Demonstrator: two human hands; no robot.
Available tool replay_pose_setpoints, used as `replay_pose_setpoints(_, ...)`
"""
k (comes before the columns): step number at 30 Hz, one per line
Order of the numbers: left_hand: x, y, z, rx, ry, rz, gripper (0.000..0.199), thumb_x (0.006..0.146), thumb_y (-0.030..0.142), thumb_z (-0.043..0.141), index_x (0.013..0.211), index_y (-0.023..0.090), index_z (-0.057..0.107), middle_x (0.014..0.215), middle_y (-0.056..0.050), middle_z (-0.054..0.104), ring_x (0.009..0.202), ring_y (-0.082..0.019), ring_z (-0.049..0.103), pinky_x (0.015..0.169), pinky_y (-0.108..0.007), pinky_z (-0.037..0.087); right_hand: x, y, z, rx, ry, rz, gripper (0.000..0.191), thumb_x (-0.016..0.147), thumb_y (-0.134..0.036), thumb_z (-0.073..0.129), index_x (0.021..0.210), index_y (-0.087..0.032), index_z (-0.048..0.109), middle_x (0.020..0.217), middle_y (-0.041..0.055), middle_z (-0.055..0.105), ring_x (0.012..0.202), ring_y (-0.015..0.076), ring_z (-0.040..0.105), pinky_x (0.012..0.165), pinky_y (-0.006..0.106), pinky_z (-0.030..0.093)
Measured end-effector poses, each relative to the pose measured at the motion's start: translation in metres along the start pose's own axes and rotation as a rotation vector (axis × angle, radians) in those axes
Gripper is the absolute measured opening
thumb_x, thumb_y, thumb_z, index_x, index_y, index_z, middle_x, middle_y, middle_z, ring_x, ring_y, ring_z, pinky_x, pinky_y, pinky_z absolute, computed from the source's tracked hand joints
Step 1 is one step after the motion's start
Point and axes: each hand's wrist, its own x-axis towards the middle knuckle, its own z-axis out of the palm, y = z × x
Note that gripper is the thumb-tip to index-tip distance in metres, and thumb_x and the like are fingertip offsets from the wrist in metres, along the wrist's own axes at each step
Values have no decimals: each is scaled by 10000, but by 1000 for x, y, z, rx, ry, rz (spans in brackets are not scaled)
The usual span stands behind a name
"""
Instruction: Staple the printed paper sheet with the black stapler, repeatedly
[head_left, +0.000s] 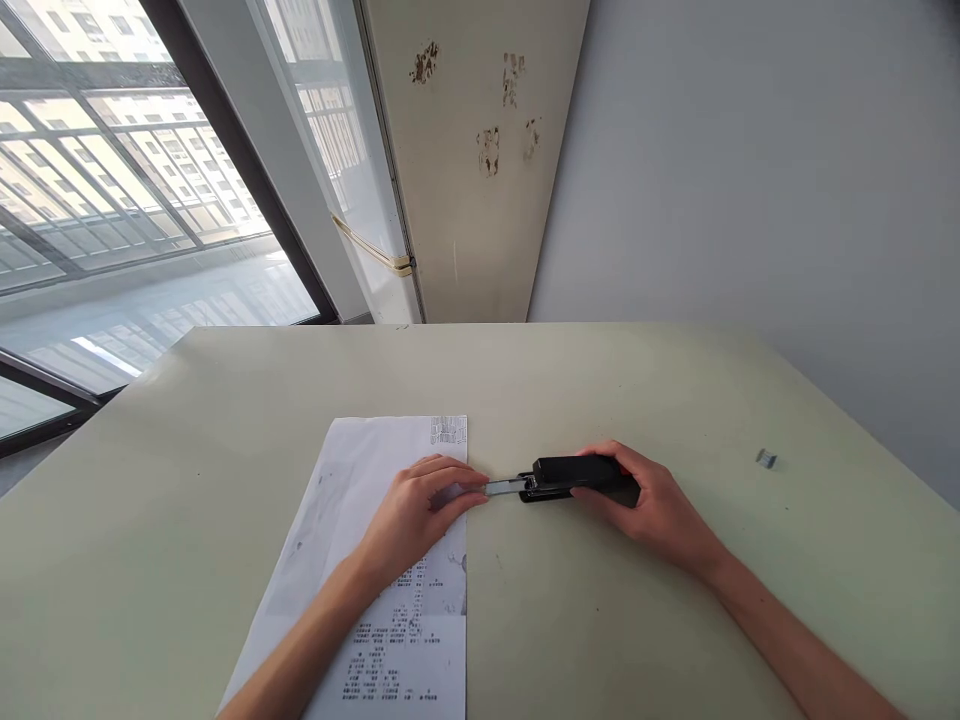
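Observation:
A black stapler (pixel 574 478) lies along the table with a metal tray (pixel 506 487) sticking out of its left end. My right hand (pixel 645 500) is wrapped round the stapler's right end, thumb on the near side and fingers on the far side. The fingertips and thumb of my left hand (pixel 427 505) pinch the outer end of the tray. Beneath my left hand and forearm lies a printed white paper (pixel 375 450), its right edge just left of the stapler.
A small metallic piece, perhaps staples (pixel 766 459), lies on the right of the pale table (pixel 600 620). Beyond the far edge are a grey wall (pixel 735 180), a stained cream panel (pixel 480 220) and a window (pixel 112 150) at the left.

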Motion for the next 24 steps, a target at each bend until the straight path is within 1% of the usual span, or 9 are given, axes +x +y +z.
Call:
replay_pose_setpoints(4, 0, 2, 2, -68, -80, 82, 146, 970, 380, 714, 951, 264, 801, 926, 0, 794, 873, -183, 697, 851, -335, 556, 0, -4, -4, 58, -47, 5, 269, 909, -482, 727, 1085, -291, 658, 1044, 26, 742, 910, 228, 678, 806, 333, 555)
replay_pose_setpoints(7, 0, 6, 6, -92, -145, 127, 212, 976, 446, 698, 937, 265, 800, 883, 5, 788, 831, -172, 685, 823, -326, 541, -1, -6, -6, 127, -88, -12, 257, 892, -456, 756, 1059, -286, 662, 1095, 35, 743, 986, 243, 688, 867, 350, 544)
replay_pose_setpoints(10, 0, 8, 11, -76, -192, 138, 282, 994, 499, 654, 946, 258, 793, 868, -1, 780, 817, -172, 673, 799, -318, 525, -3, -9, -4, 194, -131, -22, 256, 878, -438, 782, 1051, -287, 668, 1091, 35, 742, 994, 242, 692, 878, 349, 541)
replay_pose_setpoints(14, -2, 6, 16, -73, -182, 131, 290, 946, 524, 709, 977, 240, 763, 822, 2, 748, 788, -167, 666, 788, -302, 515, -6, -10, 1, 217, -157, -26, 262, 867, -440, 800, 1039, -287, 674, 1062, 32, 729, 940, 230, 684, 835, 342, 536)
replay_pose_setpoints(18, -3, 5, 19, -77, -177, 139, 302, 919, 502, 748, 1049, 231, 715, 857, 9, 762, 791, -161, 672, 827, -301, 501, -9, -12, 7, 228, -158, -27, 259, 856, -440, 814, 1011, -281, 682, 1041, 31, 722, 905, 221, 674, 786, 326, 527)
replay_pose_setpoints(24, -3, 8, 21, 4, -195, 189, 323, 937, 524, 716, 1070, 231, 694, 863, 11, 746, 804, -166, 679, 828, -303, 485, -15, -16, 19, 237, -129, -59, 257, 833, -429, 841, 992, -286, 697, 1133, 41, 710, 954, 220, 674, 815, 328, 530)
